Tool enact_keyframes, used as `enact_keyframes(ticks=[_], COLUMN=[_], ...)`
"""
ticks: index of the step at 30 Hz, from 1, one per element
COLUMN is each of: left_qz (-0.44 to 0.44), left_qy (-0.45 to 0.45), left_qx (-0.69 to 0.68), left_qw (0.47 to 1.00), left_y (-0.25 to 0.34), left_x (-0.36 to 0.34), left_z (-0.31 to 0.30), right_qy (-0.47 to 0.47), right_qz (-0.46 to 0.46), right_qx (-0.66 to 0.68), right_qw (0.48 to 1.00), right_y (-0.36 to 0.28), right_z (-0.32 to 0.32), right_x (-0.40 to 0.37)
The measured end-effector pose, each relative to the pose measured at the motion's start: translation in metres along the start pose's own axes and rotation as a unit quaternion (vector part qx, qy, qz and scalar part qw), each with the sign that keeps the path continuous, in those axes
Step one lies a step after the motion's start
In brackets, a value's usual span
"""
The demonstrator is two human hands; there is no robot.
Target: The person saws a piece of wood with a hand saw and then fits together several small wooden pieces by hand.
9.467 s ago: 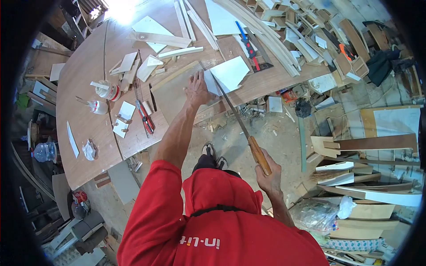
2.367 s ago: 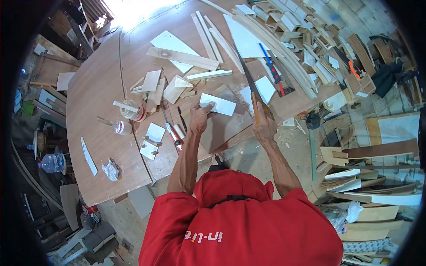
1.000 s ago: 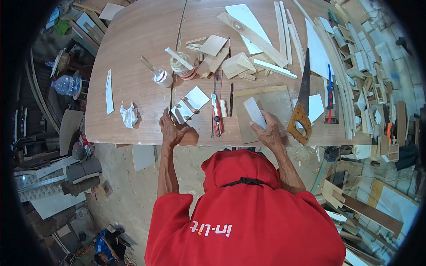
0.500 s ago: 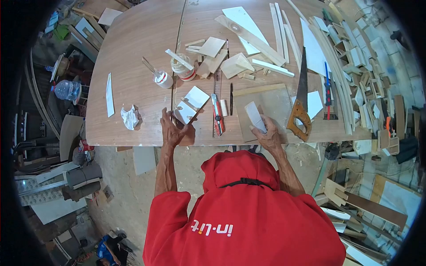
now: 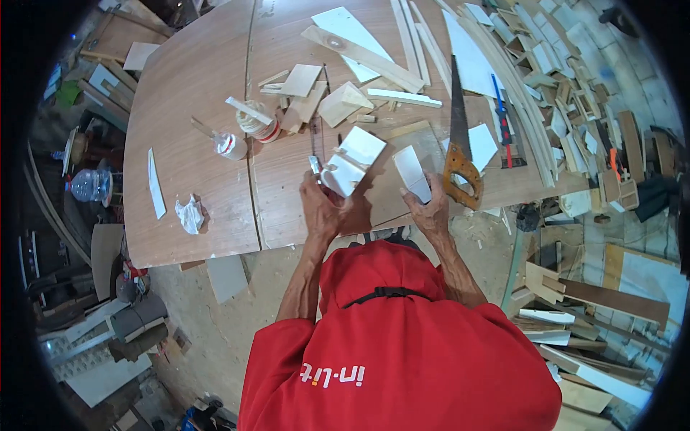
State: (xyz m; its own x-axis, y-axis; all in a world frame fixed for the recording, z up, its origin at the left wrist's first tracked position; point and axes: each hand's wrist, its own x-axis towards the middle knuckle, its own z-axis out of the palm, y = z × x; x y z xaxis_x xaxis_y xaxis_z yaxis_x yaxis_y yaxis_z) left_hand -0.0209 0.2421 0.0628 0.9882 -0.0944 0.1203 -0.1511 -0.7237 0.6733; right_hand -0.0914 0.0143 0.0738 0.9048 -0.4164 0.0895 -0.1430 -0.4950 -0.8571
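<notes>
My left hand (image 5: 327, 207) grips the lower edge of a small white panel assembly (image 5: 365, 147), which has little wooden pieces fixed across its middle. The panel is tilted and casts a shadow on the table. In my right hand (image 5: 430, 208) is a smooth white rectangular block (image 5: 411, 171), held by its lower end over a thin square board (image 5: 424, 140). The tip of a cutter knife (image 5: 314, 164) shows just beyond my left fingers; the rest of it is hidden. Close to my right hand lies a handsaw (image 5: 460, 172) with a wooden handle.
Two glue-smeared pots (image 5: 230, 146) with sticks stand left of the wood offcuts (image 5: 302, 80). A crumpled white cloth (image 5: 190, 214) lies at the left. Long strips (image 5: 514, 93) run along the right side, near a blue-and-red tool (image 5: 503, 129). Scrap wood (image 5: 575, 287) crowds the floor at right.
My left hand has taken up the white panel assembly and moved it right, nearer the block. The block is turned slightly more upright in my right hand. The whole view has shifted.
</notes>
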Motion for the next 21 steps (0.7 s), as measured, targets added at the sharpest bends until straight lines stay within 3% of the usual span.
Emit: enact_keyframes(ticks=[2, 6, 8, 10, 18, 21], left_qz=[0.053, 0.062, 0.118, 0.111, 0.141, 0.167], left_qy=[-0.021, -0.082, -0.024, -0.035, -0.003, 0.029], left_qx=[0.011, 0.064, 0.008, 0.011, 0.101, 0.05], left_qw=[0.998, 0.993, 0.993, 0.993, 0.985, 0.984], left_y=[0.011, 0.028, 0.032, 0.03, 0.034, 0.033], left_x=[0.005, 0.009, 0.006, 0.004, -0.004, -0.002], left_z=[0.022, 0.047, 0.054, 0.061, 0.05, 0.039], right_qy=[0.022, 0.04, 0.037, 0.031, 0.016, 0.02], right_qz=[-0.015, -0.04, -0.019, 0.002, -0.04, -0.068], right_qx=[-0.018, -0.043, -0.042, -0.04, -0.098, -0.129], right_qw=[0.999, 0.997, 0.998, 0.999, 0.994, 0.989], right_y=[-0.005, -0.006, -0.009, -0.008, -0.009, -0.006], right_z=[-0.008, -0.017, -0.019, -0.018, 0.006, 0.016], right_x=[0.002, 0.002, 0.001, -0.001, 0.005, 0.008])
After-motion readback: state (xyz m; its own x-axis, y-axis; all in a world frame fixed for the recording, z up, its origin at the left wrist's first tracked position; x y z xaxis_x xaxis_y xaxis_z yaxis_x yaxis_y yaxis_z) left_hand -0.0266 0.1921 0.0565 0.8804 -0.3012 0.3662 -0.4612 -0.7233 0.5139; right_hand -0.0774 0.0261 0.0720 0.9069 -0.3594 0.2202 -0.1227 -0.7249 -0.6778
